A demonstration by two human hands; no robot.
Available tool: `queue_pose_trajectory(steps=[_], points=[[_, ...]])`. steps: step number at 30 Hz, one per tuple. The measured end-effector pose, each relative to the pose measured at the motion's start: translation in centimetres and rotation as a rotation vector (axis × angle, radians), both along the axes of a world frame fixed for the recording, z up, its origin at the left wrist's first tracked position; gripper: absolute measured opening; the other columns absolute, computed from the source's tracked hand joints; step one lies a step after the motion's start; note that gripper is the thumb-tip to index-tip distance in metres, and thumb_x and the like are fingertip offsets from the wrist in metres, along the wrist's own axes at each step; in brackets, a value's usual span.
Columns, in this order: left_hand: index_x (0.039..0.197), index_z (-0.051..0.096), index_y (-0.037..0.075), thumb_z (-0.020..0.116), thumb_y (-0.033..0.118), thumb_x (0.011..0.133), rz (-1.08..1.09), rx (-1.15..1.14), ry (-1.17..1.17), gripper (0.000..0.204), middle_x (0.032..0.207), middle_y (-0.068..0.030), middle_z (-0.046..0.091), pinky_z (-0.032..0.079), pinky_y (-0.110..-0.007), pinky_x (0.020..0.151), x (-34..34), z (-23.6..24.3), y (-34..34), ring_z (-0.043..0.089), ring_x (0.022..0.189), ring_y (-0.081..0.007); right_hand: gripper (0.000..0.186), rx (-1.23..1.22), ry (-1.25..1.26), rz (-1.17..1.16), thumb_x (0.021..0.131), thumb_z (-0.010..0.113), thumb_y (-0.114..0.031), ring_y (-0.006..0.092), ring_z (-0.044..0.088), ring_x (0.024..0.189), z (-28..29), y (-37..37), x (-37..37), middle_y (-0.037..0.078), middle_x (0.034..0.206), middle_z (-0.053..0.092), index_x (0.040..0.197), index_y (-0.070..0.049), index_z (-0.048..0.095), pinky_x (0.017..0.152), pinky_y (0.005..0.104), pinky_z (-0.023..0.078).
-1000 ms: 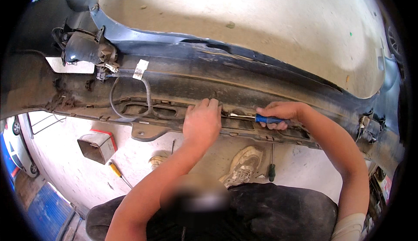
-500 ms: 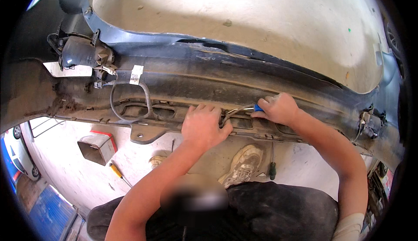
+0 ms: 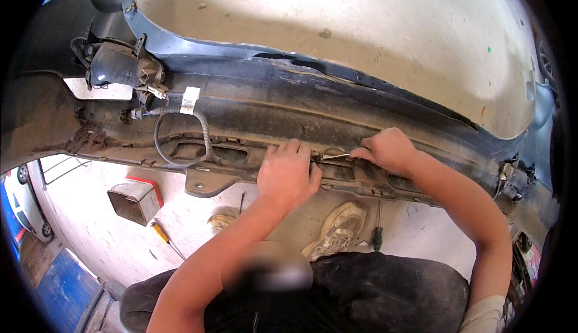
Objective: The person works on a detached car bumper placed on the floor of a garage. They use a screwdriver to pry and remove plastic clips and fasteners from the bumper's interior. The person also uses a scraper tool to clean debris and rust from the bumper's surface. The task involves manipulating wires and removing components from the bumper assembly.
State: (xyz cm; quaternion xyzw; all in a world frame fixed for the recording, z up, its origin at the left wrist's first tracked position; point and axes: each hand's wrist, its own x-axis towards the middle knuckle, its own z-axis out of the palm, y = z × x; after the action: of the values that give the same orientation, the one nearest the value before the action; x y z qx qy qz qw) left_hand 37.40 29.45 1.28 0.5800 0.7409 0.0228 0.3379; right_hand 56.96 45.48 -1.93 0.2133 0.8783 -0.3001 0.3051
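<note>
A dirty black car bumper (image 3: 253,107) lies across in front of me, its inner side showing. My left hand (image 3: 288,173) is closed over its near edge, with the fingers on the slotted strip and the thumb at the right. My right hand (image 3: 388,152) is wrapped around a screwdriver (image 3: 336,156), whose handle is hidden in the fist. Its metal shaft points left over a slot in the strip, toward my left hand. Whether the tip touches anything is too small to tell. A grey corrugated cable (image 3: 208,133) loops on the bumper left of my left hand.
A lamp unit (image 3: 120,65) sits at the bumper's left, with a white tag (image 3: 189,99) on the cable nearby. On the floor are a square tin (image 3: 135,200), a yellow-handled screwdriver (image 3: 159,232) and a green-handled screwdriver (image 3: 377,237). My shoe (image 3: 340,228) stands below the bumper.
The screwdriver's blue handle, partly showing before, is now covered by my right hand. The shaft has shifted slightly lower. My left hand remains on the bumper's edge.
</note>
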Motion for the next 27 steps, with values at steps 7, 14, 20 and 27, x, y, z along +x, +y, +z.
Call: queue_pose_trajectory(steps=[7, 14, 20, 27], points=[[0.108, 0.058, 0.002, 0.055, 0.018, 0.089, 0.14, 0.083, 0.07, 0.024, 0.097, -0.0151, 0.062, 0.046, -0.045, 0.086, 0.2, -1.0, -0.1, 0.062, 0.092, -0.0332, 0.068, -0.624, -0.361, -0.505, 0.095, 0.044, -0.061, 0.0377, 0.064, 0.071, -0.4, 0.7, -0.5, 0.02, 0.072, 0.066, 0.076, -0.001, 0.071, 0.071, 0.0469, 0.049], [0.116, 0.055, 0.003, 0.055, 0.018, 0.092, 0.208, 0.063, 0.058, 0.028, 0.101, -0.0149, 0.063, 0.045, -0.044, 0.088, 0.2, -1.3, -0.1, 0.061, 0.095, -0.0336, 0.06, -0.286, -0.074, -0.253, 0.093, 0.051, -0.058, 0.0392, 0.064, 0.079, 0.2, 2.9, -0.5, 0.019, 0.076, 0.067, 0.08, -0.004, 0.073, 0.072, 0.0468, 0.05], [0.124, 0.052, 0.006, 0.054, 0.02, 0.094, 0.202, 0.121, 0.052, 0.034, 0.106, -0.0152, 0.063, 0.042, -0.045, 0.093, 0.4, -0.4, 0.4, 0.06, 0.102, -0.0339, 0.053, 0.023, -0.001, -0.107, 0.089, 0.058, -0.055, 0.0391, 0.063, 0.079, 4.0, 3.8, -1.1, 0.019, 0.076, 0.066, 0.085, -0.004, 0.072, 0.07, 0.0466, 0.049], [0.135, 0.045, 0.007, 0.055, 0.021, 0.093, 0.242, -0.095, 0.061, 0.045, 0.117, -0.0144, 0.059, 0.041, -0.047, 0.096, 0.0, -1.3, 0.5, 0.057, 0.109, -0.0347, 0.05, 0.051, -0.134, -0.245, 0.084, 0.065, -0.049, 0.0382, 0.063, 0.078, 7.8, 6.9, 2.6, 0.02, 0.075, 0.065, 0.079, 0.0, 0.071, 0.07, 0.0457, 0.049]])
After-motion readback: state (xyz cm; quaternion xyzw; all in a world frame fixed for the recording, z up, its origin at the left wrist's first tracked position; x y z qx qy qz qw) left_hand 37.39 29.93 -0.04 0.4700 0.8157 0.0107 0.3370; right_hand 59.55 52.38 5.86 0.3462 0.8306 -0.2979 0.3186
